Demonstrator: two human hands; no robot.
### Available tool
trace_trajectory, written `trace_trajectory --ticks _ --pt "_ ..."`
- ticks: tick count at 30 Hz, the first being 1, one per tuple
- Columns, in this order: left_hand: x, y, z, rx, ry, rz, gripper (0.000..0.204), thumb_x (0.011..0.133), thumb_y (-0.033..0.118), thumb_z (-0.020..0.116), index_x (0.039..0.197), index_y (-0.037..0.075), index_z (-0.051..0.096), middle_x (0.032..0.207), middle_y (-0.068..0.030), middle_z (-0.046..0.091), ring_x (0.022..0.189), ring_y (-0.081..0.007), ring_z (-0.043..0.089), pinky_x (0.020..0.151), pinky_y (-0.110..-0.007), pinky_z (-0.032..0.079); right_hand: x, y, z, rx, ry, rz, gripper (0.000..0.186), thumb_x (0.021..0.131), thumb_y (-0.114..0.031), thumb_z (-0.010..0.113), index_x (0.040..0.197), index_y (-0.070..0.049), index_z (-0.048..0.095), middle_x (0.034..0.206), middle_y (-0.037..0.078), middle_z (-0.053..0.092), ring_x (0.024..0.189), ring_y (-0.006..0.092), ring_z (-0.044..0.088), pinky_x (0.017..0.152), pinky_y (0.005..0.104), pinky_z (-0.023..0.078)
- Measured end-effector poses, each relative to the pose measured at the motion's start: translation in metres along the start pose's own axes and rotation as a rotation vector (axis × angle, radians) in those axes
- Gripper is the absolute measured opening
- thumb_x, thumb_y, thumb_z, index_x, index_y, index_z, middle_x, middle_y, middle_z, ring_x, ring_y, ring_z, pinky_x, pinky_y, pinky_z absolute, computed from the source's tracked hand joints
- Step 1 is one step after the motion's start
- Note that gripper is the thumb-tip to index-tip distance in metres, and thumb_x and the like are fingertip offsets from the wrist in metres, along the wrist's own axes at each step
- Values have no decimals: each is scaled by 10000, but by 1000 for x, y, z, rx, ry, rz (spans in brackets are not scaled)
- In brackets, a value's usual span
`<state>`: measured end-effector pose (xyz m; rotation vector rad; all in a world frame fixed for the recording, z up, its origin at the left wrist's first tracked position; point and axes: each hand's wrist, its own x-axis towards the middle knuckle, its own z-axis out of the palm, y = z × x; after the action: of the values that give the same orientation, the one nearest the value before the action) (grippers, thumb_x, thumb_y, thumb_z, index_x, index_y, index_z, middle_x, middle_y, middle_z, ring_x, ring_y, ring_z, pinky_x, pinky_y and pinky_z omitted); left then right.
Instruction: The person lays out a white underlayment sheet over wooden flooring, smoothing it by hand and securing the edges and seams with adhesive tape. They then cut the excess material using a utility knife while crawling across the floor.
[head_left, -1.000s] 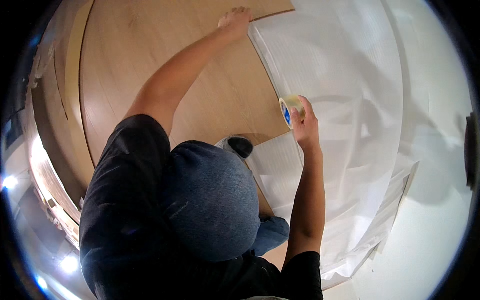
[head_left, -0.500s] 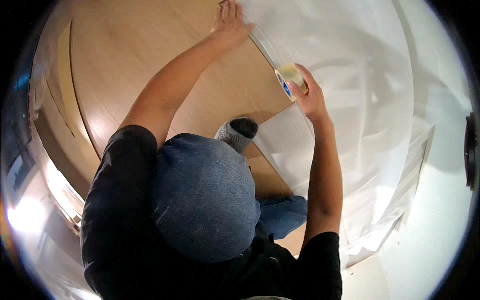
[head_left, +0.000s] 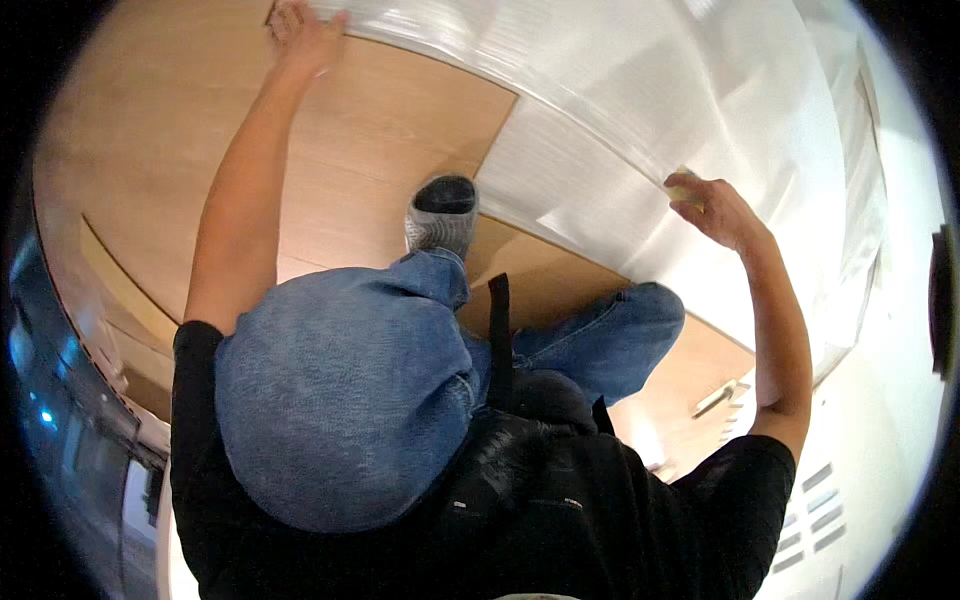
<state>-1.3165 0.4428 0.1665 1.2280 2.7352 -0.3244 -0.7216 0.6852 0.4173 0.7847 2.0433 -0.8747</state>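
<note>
While the yellowish tape roll (head_left: pixel 687 196) hangs over the white underlay sheet (head_left: pixel 620 60) on the right, the right hand (head_left: pixel 728 215) has it clamped between thumb and fingers, hiding most of it. Out along the seam we go: a narrow shiny line runs from near the roll toward the far left, and whether that is drawn-out tape or just the sheet's edge, I cannot tell. Up at the far left, the left hand (head_left: pixel 308 45) leans on the edge of the wood-look laminate boards (head_left: pixel 370 120), thumb apart from the blurred fingers, nothing visible in its grasp.

Now the danger: a hard tug on the roll could, I reckon, ruck that thin, creased sheet, and a slip of the left hand could let the edge creep. On the near side, a grey sock (head_left: pixel 440 230) with a black toe rests just beside the boards' edge; one slide and it might catch the sheet.

Edges next: the boards stop in a stepped line, and the sheet takes over far and right, reaching toward the white wall (head_left: pixel 905 250). Best swinging room, it seems, lies over the far side; nearer in, the jeans-clad legs (head_left: pixel 340 390) fill the middle between both arms.
</note>
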Motion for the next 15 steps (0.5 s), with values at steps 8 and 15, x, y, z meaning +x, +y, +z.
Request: trace_trajectory --ticks 8,15 --pt "-16 26 -81 -82 -55 -14 955 1035 643 343 1617 -62 68 1700 -283 31 1586 -409 33 1269 -546 37 -12 16 18 145 42 -36 341 1002 -265 608 1290 -84 636 1023 210 751 921 384 722 871 478 549" --pt "-11 25 -81 -59 -181 -36 1011 1012 687 347 1617 -66 49 1696 -295 -12 1584 -423 -33 1268 -549 45 -7 3 28 106 54 92 342 983 -246 565 1259 -72 666 1048 229 748 954 389 724 904 491 550"
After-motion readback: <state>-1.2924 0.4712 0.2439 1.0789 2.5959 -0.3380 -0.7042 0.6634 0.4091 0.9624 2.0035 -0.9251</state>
